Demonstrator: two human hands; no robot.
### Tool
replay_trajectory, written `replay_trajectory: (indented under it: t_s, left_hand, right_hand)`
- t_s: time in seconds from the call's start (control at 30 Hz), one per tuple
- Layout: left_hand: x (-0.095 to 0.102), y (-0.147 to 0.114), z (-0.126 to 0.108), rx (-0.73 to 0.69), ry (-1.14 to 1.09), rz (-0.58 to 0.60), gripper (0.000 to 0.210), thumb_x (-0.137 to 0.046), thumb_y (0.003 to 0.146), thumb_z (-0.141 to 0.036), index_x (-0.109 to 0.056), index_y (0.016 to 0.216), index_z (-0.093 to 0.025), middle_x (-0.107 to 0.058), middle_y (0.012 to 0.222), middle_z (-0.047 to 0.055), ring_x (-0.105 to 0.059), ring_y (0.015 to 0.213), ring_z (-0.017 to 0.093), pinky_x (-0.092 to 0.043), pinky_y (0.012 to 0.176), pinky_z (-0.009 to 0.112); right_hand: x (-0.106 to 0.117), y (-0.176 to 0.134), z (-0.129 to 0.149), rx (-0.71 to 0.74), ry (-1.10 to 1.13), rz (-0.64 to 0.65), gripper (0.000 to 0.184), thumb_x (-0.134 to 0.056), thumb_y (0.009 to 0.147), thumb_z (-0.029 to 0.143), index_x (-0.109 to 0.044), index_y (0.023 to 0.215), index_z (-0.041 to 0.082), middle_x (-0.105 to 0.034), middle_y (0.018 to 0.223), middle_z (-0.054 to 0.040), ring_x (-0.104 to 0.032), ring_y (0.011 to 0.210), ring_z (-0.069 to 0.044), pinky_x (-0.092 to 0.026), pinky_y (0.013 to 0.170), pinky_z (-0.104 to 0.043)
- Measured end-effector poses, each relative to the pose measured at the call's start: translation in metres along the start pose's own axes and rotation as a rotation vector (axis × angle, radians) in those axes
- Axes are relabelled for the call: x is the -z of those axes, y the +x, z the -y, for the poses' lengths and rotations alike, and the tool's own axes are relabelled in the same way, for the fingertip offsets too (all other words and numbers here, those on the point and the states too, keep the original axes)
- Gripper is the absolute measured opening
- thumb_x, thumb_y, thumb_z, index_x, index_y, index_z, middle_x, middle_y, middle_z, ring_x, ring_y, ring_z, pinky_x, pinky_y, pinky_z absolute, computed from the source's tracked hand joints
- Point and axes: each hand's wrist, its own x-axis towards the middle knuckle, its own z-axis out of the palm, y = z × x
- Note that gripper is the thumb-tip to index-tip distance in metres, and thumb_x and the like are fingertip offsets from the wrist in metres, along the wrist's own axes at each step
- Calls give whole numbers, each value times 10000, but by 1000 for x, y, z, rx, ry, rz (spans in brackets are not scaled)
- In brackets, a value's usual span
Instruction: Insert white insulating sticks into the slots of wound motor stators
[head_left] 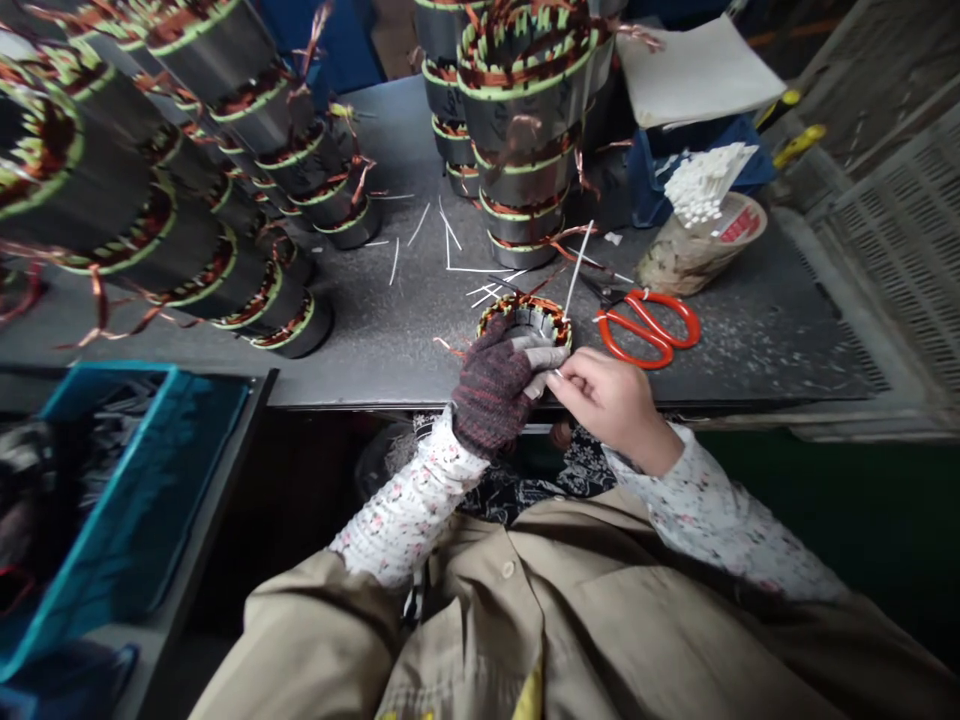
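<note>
A wound motor stator (564, 331), a ring with copper windings and yellow-green slot liners, lies near the table's front edge. My left hand (495, 385), in a dark knitted glove with pale-wrapped fingertips, is closed over its near left rim. Bare, my right hand (611, 400) pinches thumb and forefinger together at the stator's near right side, against the left fingertips. What is between those fingers is too small to make out. A thin white stick (579, 270) slants up from the stator's right rim. Red-handled scissors (651, 328) lie just right of it.
Stacked stators (525, 150) tower behind the hands, and more stacks (150, 220) fill the left. A tape-wrapped holder (701, 250) carries many white sticks, beside a blue bin (649, 180). Loose white strips (448, 240) litter the table. A teal tray (142, 480) stands at lower left.
</note>
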Motion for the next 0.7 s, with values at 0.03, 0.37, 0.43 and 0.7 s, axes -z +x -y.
replay_trajectory:
  t_s: [0.03, 0.37, 0.43, 0.7]
  left_hand:
    - [0, 1, -2, -5, 33, 4, 186, -573, 992, -219, -697, 1129, -203, -770, 1115, 55, -722, 1128, 195, -552, 1081, 455]
    - [4, -5, -4, 14, 168, 22, 74, -621, 982, -285, -616, 977, -211, -737, 1087, 70, -711, 1139, 212, -607, 997, 449]
    - [3, -6, -2, 0, 189, 20, 60, -626, 985, -276, -618, 966, -220, -748, 1009, 33, -735, 1064, 195, -586, 1045, 470]
    - [-31, -4, -29, -34, 390, -84, 73, -628, 968, -269, -640, 958, -197, -748, 921, 44, -744, 975, 209, -507, 1166, 512]
  right_hand:
    - [5, -1, 4, 4, 58, 54, 326, -621, 892, 322, -543, 592, 220, -530, 586, 13, -467, 534, -125, -362, 528, -290]
    - [25, -10, 7, -178, 853, 201, 385, -656, 917, 559, -658, 710, 235, -706, 826, -59, -689, 821, -226, -546, 684, -375]
    - [30, -14, 9, -268, 862, 177, 391, -663, 922, 513, -610, 658, 230, -618, 650, -19, -618, 651, -183, -504, 598, -339]
    - [8, 47, 8, -234, 820, -156, 351, -650, 876, 469, -502, 656, 240, -533, 628, 0, -572, 646, -162, -518, 644, -335]
